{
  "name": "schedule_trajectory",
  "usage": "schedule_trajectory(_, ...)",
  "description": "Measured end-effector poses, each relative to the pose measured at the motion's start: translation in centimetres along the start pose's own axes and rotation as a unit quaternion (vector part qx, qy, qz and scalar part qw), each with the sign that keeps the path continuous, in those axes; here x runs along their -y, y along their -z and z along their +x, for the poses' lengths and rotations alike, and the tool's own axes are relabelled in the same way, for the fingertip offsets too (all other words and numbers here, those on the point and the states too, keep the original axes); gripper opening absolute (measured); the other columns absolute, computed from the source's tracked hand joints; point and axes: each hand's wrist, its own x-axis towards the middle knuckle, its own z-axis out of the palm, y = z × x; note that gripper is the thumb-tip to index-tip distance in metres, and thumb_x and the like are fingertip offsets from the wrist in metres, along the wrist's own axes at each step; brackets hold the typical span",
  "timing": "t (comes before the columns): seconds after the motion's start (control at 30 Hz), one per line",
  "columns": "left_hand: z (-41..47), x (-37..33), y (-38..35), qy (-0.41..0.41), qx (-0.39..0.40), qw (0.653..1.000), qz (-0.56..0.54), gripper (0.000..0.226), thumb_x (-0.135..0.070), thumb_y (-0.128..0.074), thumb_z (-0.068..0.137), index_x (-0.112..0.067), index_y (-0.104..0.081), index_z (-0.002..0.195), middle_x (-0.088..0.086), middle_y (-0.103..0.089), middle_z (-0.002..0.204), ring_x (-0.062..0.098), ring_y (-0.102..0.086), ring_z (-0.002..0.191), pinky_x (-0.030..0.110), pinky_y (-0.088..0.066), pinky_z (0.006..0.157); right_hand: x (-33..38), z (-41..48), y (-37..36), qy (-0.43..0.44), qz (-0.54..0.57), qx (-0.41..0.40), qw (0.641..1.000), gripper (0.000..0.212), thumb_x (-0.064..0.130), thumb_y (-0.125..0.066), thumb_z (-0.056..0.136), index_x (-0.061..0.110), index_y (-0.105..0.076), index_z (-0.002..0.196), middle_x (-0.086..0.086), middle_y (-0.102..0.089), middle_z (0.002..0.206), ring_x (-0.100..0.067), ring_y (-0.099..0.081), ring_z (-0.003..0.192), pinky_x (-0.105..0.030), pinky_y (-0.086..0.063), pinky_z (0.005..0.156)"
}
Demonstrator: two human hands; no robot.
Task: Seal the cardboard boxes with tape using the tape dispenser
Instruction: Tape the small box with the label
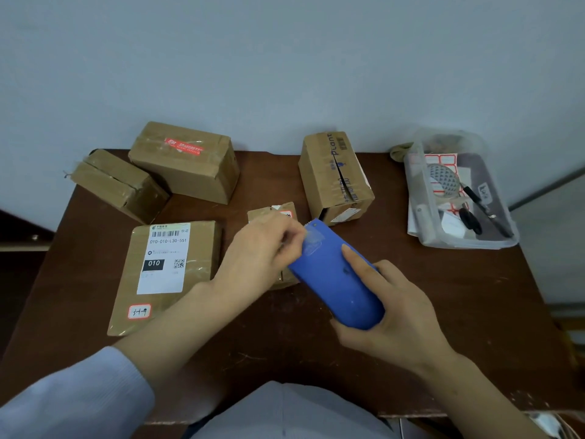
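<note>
While the dispenser [335,274] is gripped by the right hand [395,321], its tape end [313,239] is pinched by the left hand [262,248], likely for peeling free; a split box [335,175] is seen at 1 o'clock.

A dark brown wooden table [474,296] stands against a plain pale wall [285,58].

Small box [269,214] mostly behind left hand [256,252] and blue tape dispenser [334,280]
</note>
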Motion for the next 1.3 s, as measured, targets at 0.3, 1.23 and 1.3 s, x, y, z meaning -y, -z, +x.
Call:
schedule_trajectory(0.3, 4.1, 5.5, 1.3, 0.464, 0.103, 0.763, -0.438, 0.03, -0.029, -0.045, 0.089, -0.008, -0.064, 0.08, 0.0, -0.059, 0.066, 0.01, -0.043, 0.054, 0.021, -0.032, 0.046, 2.0, 0.4, -1.3, -0.088, -0.016, 0.014, 0.996, 0.096, 0.072, -0.046, 0.057, 0.045, -0.014, 0.144, 0.011, -0.041, 0.096, -0.008, -0.049, 0.075, -0.012, -0.036, 0.057)
schedule_trajectory(1.23, 6.3, 14.0, -6.3, 0.141, 0.032, 0.971, -0.192, 0.006, -0.026, -0.043, 0.099, -0.02, -0.041, 0.099, -0.008, -0.054, 0.082, 0.012, -0.055, 0.074, 0.034, -0.045, 0.064, 6.5, 5.5, -8.2, -0.231, 0.028, -0.028, 0.972, 0.096, 0.074, -0.042, 0.058, 0.048, -0.002, 0.141, 0.013, -0.037, 0.103, -0.005, -0.047, 0.076, -0.009, -0.032, 0.058)
schedule_trajectory(1.3, 6.6, 14.2, -6.1, 0.1, 0.035, 0.98, -0.168, 0.005, -0.027, -0.044, 0.099, -0.023, -0.042, 0.098, -0.005, -0.056, 0.086, 0.015, -0.058, 0.078, 0.037, -0.047, 0.067, 6.4, 5.6, -8.3, -0.235, 0.027, -0.032, 0.971, 0.096, 0.074, -0.042, 0.057, 0.048, -0.003, 0.141, 0.013, -0.037, 0.103, -0.006, -0.047, 0.077, -0.009, -0.031, 0.058)
